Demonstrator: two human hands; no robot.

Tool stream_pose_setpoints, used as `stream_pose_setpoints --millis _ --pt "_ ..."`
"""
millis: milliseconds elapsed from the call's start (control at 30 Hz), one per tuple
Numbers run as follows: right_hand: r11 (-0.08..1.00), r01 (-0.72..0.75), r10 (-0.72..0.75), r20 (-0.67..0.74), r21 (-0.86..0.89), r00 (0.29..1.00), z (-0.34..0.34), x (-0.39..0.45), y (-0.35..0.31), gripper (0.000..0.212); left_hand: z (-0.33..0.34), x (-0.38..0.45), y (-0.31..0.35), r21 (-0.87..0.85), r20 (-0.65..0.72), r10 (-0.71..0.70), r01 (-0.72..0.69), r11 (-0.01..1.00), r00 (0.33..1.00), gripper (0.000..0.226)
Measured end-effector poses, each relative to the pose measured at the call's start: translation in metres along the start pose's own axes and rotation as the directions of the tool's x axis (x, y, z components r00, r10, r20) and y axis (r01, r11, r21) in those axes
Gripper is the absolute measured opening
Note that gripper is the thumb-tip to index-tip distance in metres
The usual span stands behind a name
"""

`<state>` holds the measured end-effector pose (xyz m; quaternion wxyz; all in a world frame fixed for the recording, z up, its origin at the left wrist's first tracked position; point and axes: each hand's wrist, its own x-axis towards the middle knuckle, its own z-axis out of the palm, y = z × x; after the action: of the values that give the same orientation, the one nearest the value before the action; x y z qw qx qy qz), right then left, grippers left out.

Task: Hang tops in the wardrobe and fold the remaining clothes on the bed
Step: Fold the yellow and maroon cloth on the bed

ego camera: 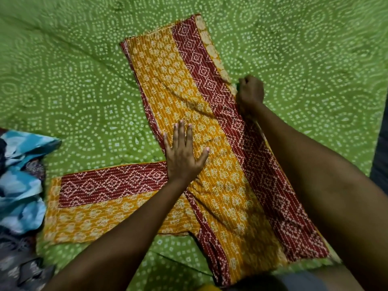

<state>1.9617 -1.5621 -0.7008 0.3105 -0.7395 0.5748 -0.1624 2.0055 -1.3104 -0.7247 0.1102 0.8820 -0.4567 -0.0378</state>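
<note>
Green bedspread (pixel 63 59), hands (pixel 182 156) on yellow-red garment (pixel 222 169)

A bed (pixel 73 66) covered in a green sheet with white dotted rings is carrying 2 things: a yellow-and-maroon printed garment (pixel 212 131) lying spread flat at its middle, and a crumpled blue-and-grey pile of clothes (pixel 20 185) sitting at its left edge.

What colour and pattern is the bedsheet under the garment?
The bedsheet is bright green with white dotted rings and squares, seen best in the head view.
</note>
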Motion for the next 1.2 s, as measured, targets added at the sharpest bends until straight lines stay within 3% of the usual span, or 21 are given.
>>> stream_pose_setpoints --millis 100,167,300,400,433,467,500,533,567,600,633,667,700,733,767,833,933,1000,1200 --pt "0.973 0.217 -0.203 0.151 -0.082 0.967 0.006 -0.007 -0.013 0.032 -0.002 0.000 0.000 0.014 0.012 -0.007 0.007 1.000 1.000 0.083" --pt "0.956 0.276 -0.264 0.120 -0.096 0.957 0.006 -0.006 -0.013 0.025 -0.002 0.000 0.000 0.020 0.017 -0.010 0.010 1.000 1.000 0.083" --pt "0.971 0.196 -0.188 0.071 -0.140 0.980 0.006 0.001 -0.007 0.027 -0.002 0.000 0.000 0.029 0.024 -0.005 0.004 1.000 1.000 0.082" --pt "0.981 0.018 -0.026 -0.037 -0.196 0.999 0.001 0.007 -0.024 0.025 -0.002 -0.001 0.000 0.027 0.027 -0.005 0.004 1.000 1.000 0.083" --pt "0.984 0.025 -0.045 -0.110 -0.175 0.993 0.000 0.004 -0.032 0.028 -0.002 -0.001 0.000 0.030 0.025 -0.003 0.003 1.000 1.000 0.083" --pt "0.985 0.124 -0.142 -0.162 -0.118 0.976 0.002 -0.004 -0.041 0.031 -0.001 -0.001 0.000 0.035 0.022 -0.004 0.003 0.999 1.000 0.083" --pt "0.949 0.309 -0.314 -0.143 -0.062 0.939 0.006 -0.015 -0.047 0.034 -0.001 -0.001 0.000 0.039 0.021 -0.005 0.004 0.999 1.000 0.083" --pt "0.859 0.511 -0.512 -0.005 -0.037 0.859 0.014 -0.030 -0.048 0.039 0.000 0.000 0.000 0.042 0.023 -0.006 0.005 0.999 1.000 0.083" --pt "0.743 0.668 -0.648 0.210 -0.036 0.732 0.023 -0.047 -0.042 0.046 0.000 0.000 0.000 0.046 0.025 -0.005 0.004 0.999 1.000 0.082" --pt "0.647 0.759 -0.672 0.415 -0.074 0.614 0.029 -0.056 -0.031 0.054 0.000 -0.001 0.000 0.051 0.023 -0.004 0.003 0.999 1.000 0.083" --pt "0.606 0.781 -0.635 0.499 -0.152 0.590 0.034 -0.049 -0.019 0.060 0.001 0.000 0.000 0.053 0.024 -0.001 0.000 0.999 1.000 0.083" --pt "0.652 0.718 -0.570 0.468 -0.242 0.675 0.035 -0.040 -0.015 0.065 0.000 0.000 0.000 0.053 0.029 0.002 -0.004 0.999 1.000 0.083" --pt "0.761 0.570 -0.448 0.383 -0.311 0.808 0.035 -0.029 -0.014 0.065 0.000 0.001 -0.001 0.055 0.034 0.002 -0.004 0.998 0.999 0.083" --pt "0.832 0.417 -0.311 0.314 -0.365 0.897 0.032 -0.022 -0.015 0.064 0.000 0.000 -0.001 0.060 0.035 -0.002 0.000 0.998 0.999 0.083" --pt "0.855 0.326 -0.223 0.282 -0.404 0.933 0.032 -0.020 -0.018 0.063 0.000 -0.001 0.000 0.063 0.036 -0.002 0.000 0.998 0.999 0.083" --pt "0.827 0.349 -0.226 0.307 -0.442 0.925 0.033 -0.042 -0.021 0.063 -0.002 -0.001 0.001 0.061 0.055 0.003 -0.006 0.998 0.999 0.084" --pt "0.747 0.555 -0.405 0.411 -0.367 0.817 0.028 -0.099 0.001 0.062 -0.002 -0.002 0.001 0.069 0.078 -0.007 0.002 0.998 0.997 0.085" --pt "0.709 0.615 -0.442 0.462 -0.345 0.769 0.012 -0.126 0.024 0.062 -0.005 -0.002 0.001 0.074 0.084 -0.012 0.005 0.997 0.996 0.083" --pt "0.635 0.645 -0.423 0.507 -0.425 0.751 -0.021 -0.218 0.067 0.070 -0.017 -0.006 0.005 0.056 0.114 -0.020 0.014 0.998 0.993 0.069"
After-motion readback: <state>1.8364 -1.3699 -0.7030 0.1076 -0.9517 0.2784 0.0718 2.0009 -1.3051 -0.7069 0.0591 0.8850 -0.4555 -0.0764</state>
